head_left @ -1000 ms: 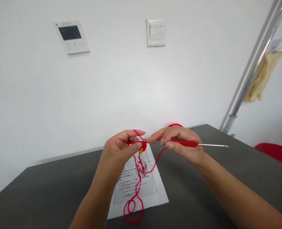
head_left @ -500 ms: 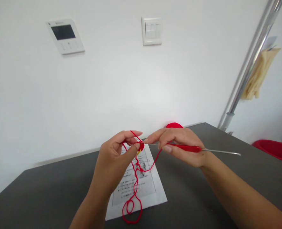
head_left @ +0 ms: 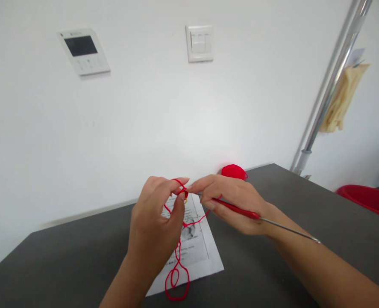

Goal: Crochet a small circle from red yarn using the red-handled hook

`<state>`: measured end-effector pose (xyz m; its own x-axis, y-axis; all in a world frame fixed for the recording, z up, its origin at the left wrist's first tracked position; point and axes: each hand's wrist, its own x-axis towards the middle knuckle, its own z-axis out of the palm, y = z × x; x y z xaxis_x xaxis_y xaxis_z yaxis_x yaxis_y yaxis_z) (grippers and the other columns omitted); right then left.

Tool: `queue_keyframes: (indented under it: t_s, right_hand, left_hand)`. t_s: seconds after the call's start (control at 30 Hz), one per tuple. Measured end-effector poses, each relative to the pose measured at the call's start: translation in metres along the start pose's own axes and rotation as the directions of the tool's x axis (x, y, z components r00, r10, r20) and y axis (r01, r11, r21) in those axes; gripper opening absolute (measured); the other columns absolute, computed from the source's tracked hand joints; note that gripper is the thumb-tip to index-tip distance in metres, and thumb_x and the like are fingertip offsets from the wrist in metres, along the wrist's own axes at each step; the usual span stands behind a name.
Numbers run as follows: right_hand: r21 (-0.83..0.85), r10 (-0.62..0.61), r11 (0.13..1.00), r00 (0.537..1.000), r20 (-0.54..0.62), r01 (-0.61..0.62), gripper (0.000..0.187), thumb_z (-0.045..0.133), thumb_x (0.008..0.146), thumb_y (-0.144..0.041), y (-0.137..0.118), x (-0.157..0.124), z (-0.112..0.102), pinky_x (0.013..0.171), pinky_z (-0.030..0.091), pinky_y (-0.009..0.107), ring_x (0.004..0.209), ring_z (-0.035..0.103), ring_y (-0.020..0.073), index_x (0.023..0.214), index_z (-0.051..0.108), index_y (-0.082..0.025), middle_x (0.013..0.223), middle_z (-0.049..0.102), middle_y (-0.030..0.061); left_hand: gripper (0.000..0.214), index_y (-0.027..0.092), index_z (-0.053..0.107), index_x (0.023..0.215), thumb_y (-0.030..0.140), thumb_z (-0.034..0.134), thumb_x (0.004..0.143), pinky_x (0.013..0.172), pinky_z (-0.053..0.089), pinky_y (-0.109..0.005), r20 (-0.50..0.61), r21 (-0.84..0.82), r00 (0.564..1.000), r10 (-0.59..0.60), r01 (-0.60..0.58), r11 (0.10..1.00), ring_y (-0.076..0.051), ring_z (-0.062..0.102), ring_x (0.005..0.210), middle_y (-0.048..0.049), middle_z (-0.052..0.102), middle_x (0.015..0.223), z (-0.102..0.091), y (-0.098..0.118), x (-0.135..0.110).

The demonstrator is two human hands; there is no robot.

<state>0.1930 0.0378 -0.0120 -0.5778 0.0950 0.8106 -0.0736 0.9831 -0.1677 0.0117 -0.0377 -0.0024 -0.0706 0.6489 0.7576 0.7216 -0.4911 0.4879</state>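
Right hand [head_left: 237, 194] is closed around the red-handled hook [head_left: 240, 210], the red piece [head_left: 186, 195] is pinched by the left hand [head_left: 154, 218] over the printed sheet [head_left: 198, 259], and the red yarn [head_left: 188, 282] could be split if the hook were twisted, or knotted if its slack were tugged toward the far ball [head_left: 234, 172]

The yarn [head_left: 176, 299] and its ball [head_left: 233, 171] are bright red. The worked piece [head_left: 186, 195] is red with a touch of yellow. The hook [head_left: 240, 210] pairs a red handle [head_left: 234, 208] with a silvery shaft [head_left: 290, 230]. Black print [head_left: 183, 253] and a grey picture [head_left: 189, 232] pattern the white sheet [head_left: 205, 266]. The tabletop [head_left: 256, 265] is dark grey, the wall [head_left: 144, 107] white, the pole [head_left: 330, 87] silvery.
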Motion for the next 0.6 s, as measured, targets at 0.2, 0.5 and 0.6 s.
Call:
queue_keyframes:
  t_s: [0.2, 0.5, 0.6]
  right_hand:
    - [-0.049, -0.129, 0.991, 0.989, -0.070, 0.126, 0.010, 0.051, 0.096, -0.011, 0.003, -0.001, 0.010, 0.091, 0.059, 0.031, 0.108, 0.069, 0.0198, 0.100, 0.058, -0.016, 0.106, 0.073, 0.0159]
    - [0.385, 0.248, 0.911, 0.944, -0.219, -0.150, 0.011, 0.055, 0.100, -0.025, 0.004, -0.006, 0.021, 0.088, 0.061, 0.033, 0.102, 0.073, 0.0185, 0.095, 0.063, -0.020, 0.106, 0.076, 0.0087]
    - [0.472, 0.303, 0.866, 0.924, -0.235, -0.164, 0.011, 0.056, 0.100, -0.027, 0.004, -0.006, 0.024, 0.087, 0.062, 0.034, 0.100, 0.074, 0.0185, 0.096, 0.063, -0.021, 0.106, 0.076, 0.0076]
  left_hand:
    - [0.020, 0.024, 0.070, 0.092, 0.007, 0.061, 0.084, 0.077, 0.045, -0.034, -0.029, 0.139, 0.990, 0.140, -0.135, 0.981, -0.022, 0.063, 0.083, -0.0021, 0.072, 0.087, 0.000, 0.001, -0.001]
    - [0.018, 0.021, 0.065, 0.094, 0.006, 0.058, 0.089, 0.072, 0.048, -0.030, -0.061, 0.283, 0.950, 0.305, -0.277, 0.918, -0.018, 0.062, 0.080, -0.0006, 0.069, 0.085, -0.001, 0.005, -0.004]
    - [0.017, 0.019, 0.065, 0.095, 0.004, 0.059, 0.088, 0.073, 0.049, -0.028, -0.081, 0.279, 0.945, 0.318, -0.285, 0.917, -0.016, 0.062, 0.081, -0.0002, 0.067, 0.084, 0.000, 0.007, -0.005]
